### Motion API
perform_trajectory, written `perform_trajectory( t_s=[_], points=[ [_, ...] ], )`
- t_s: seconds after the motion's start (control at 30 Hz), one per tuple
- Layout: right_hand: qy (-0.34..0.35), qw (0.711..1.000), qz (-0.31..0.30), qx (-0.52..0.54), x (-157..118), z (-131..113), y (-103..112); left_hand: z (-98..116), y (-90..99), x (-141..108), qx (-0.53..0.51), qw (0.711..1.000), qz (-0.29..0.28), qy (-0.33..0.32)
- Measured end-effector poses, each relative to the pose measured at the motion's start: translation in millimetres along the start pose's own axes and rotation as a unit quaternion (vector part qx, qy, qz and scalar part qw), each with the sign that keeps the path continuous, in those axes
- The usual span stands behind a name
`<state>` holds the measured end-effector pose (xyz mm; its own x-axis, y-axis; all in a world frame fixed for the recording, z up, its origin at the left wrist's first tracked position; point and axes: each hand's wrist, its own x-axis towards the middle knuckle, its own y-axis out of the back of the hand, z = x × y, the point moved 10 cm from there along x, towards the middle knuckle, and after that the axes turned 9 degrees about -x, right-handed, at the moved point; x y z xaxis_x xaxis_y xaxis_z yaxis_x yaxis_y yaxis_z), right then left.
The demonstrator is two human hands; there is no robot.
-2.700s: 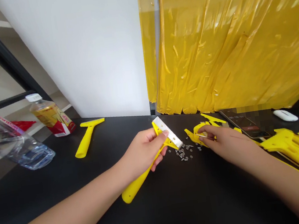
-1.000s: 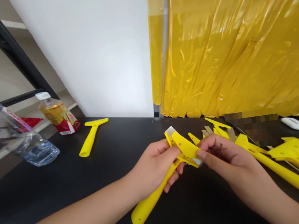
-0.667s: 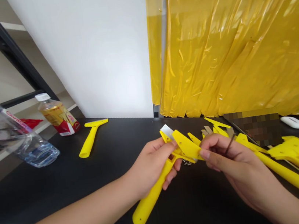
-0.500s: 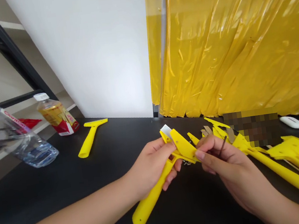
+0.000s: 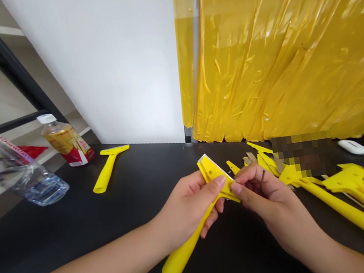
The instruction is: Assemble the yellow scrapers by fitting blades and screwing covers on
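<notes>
My left hand (image 5: 198,202) is closed round the neck of a yellow plastic scraper (image 5: 187,255), its thumb pressing on a flat yellow cover plate (image 5: 211,168) at the head. Along the far edge of that plate shows a pale strip, the blade (image 5: 218,164). With thumb and forefinger, my right hand (image 5: 260,188) pinches the plate's right corner. A thin dark rod (image 5: 263,179) sticks out between its curled fingers; the rod's other end is hidden. The scraper is held just above the black table, handle pointing toward me.
Another yellow scraper (image 5: 107,172) lies left on the black table (image 5: 134,179). Behind it stand a drink bottle (image 5: 67,141) and a clear water bottle (image 5: 39,183). Several yellow scraper handles (image 5: 355,213) and loose plates crowd the right, near a white case (image 5: 353,147). Yellow film (image 5: 275,51) hangs behind.
The cover plate, earlier tilted off the scraper head, now lies flat over it and the blade. My left thumb has shifted onto the plate; my right hand moved slightly left with it.
</notes>
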<state>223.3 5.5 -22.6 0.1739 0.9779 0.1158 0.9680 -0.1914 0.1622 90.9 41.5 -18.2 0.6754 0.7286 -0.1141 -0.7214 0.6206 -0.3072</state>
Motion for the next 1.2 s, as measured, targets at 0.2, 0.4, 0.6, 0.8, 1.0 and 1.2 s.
perform_trajectory(
  t_s=[0.2,0.4,0.6,0.8,1.0,1.2],
  points=[
    [-0.033,0.999,-0.027,-0.016,-1.3,7.1,-3.9,-6.2,3.1,2.0,0.011,1.000,0.008,0.010],
    [-0.033,0.998,-0.046,-0.013,-1.1,5.3,-5.1,-9.3,1.6,0.3,0.024,1.000,-0.009,0.015],
    [-0.037,0.998,-0.043,-0.008,-0.3,7.7,-4.8,-7.7,0.0,-0.3,0.047,0.999,-0.012,0.004],
    [-0.011,0.995,-0.047,-0.082,-2.0,-2.7,0.5,-0.3,-0.1,-4.5,0.131,0.991,-0.018,0.005],
    [0.020,0.997,-0.022,-0.071,-11.3,-26.6,9.0,48.5,-22.4,-21.7,0.476,0.854,-0.025,-0.209],
    [-0.108,0.986,-0.122,0.029,-21.4,-9.2,-20.7,34.0,-34.9,-25.0,0.708,0.659,-0.019,-0.252]
  ],
)
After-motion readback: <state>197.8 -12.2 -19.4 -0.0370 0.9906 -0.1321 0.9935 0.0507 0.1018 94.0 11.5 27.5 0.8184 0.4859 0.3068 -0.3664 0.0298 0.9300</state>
